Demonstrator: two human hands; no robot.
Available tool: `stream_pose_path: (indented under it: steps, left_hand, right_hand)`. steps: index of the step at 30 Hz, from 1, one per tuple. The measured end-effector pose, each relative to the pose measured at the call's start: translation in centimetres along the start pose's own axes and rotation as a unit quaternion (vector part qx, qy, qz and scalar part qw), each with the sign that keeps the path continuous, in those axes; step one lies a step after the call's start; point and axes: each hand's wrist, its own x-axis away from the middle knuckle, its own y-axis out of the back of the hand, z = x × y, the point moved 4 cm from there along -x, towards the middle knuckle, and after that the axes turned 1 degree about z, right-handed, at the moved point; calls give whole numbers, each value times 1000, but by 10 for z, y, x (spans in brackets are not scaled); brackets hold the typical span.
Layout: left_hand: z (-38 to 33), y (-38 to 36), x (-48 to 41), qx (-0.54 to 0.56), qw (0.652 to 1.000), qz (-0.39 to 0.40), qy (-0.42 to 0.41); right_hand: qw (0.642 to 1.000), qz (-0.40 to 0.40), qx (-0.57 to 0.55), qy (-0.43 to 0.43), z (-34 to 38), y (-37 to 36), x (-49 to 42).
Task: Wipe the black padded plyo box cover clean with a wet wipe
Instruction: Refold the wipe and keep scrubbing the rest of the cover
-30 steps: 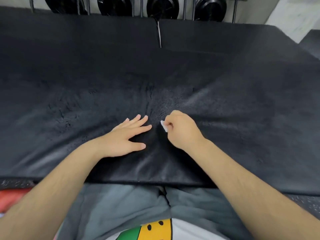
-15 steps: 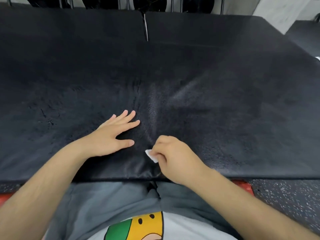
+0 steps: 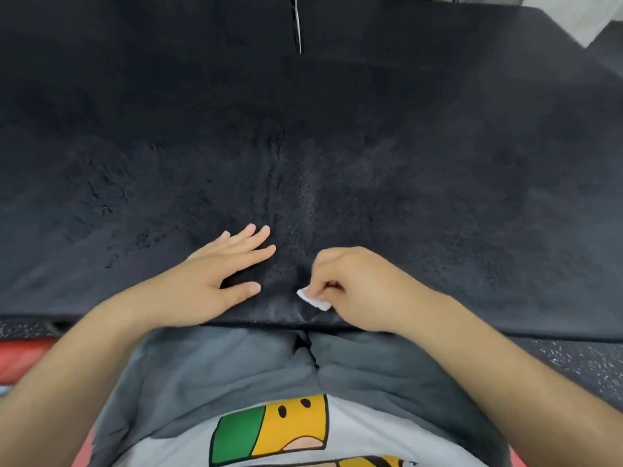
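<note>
The black padded plyo box cover fills most of the view, its surface scuffed and cracked near the middle. My left hand rests flat on it near the front edge, fingers straight and spread. Just to the right, my right hand pinches a small folded white wet wipe with curled fingers and holds it against the cover close to the front edge.
A seam with a metal zipper pull runs down the cover's far middle. Speckled black rubber floor shows at the right, a red mat at the left. My grey shorts are below the cover's edge.
My right hand drew the wipe back toward the cover's front edge, then shifted slightly. The left hand stayed flat in the same spot. The camera tilted downward.
</note>
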Motion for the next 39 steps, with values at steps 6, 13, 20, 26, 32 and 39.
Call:
stream_pose_path:
  steps: [6,13,20,26,32,39]
  left_hand:
    - [6,0,4,39,999,10,-11]
    - [11,-2,3,69,998,7,-2]
    - [11,9,11,244,969,-2,41]
    - [9,17,16,374,926,-48,29]
    - [14,17,20,412,904,-112,29]
    - [21,16,23,341,924,-164,64]
  right_hand:
    - [997,22,-56,52,16,-21,2]
    - [998,4,-41,52,9,-13,13]
    - [995,17,-42,91,31,-39,-8]
    - [991,-32,-79,103,58,-56,-42]
    - [992,-32,-69,105,71,-63,-35]
    - [993,-106,-28,51,76,-57,-71]
